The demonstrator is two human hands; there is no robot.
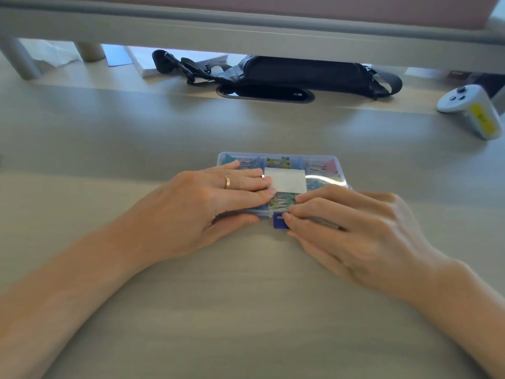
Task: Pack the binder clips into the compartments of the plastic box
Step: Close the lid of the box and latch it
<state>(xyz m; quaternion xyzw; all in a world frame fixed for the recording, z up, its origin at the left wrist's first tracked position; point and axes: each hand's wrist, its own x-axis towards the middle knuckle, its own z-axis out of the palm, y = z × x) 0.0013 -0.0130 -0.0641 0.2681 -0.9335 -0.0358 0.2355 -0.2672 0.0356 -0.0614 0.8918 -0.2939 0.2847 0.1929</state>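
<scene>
We are seeing the clear plastic box (337, 161) sitting at mid-desk (246, 310) with its lid down, coloured binder clips (325, 166) showing through in the compartments, and a white label (285, 179) lying on the lid. The left hand (218, 203) is lying flat on the lid's left half with fingers straight, thumb resting along the box's near wall, a ring (226, 181) showing on 1 finger. The right hand (355, 228) is pinching 1 blue binder clip (279, 224) between forefinger and thumb. That clip is lying outside, touching the box's near edge. The other right fingers are resting on the lid. A black bag (300, 75) and a white controller (470, 110) are lying farther back.
</scene>
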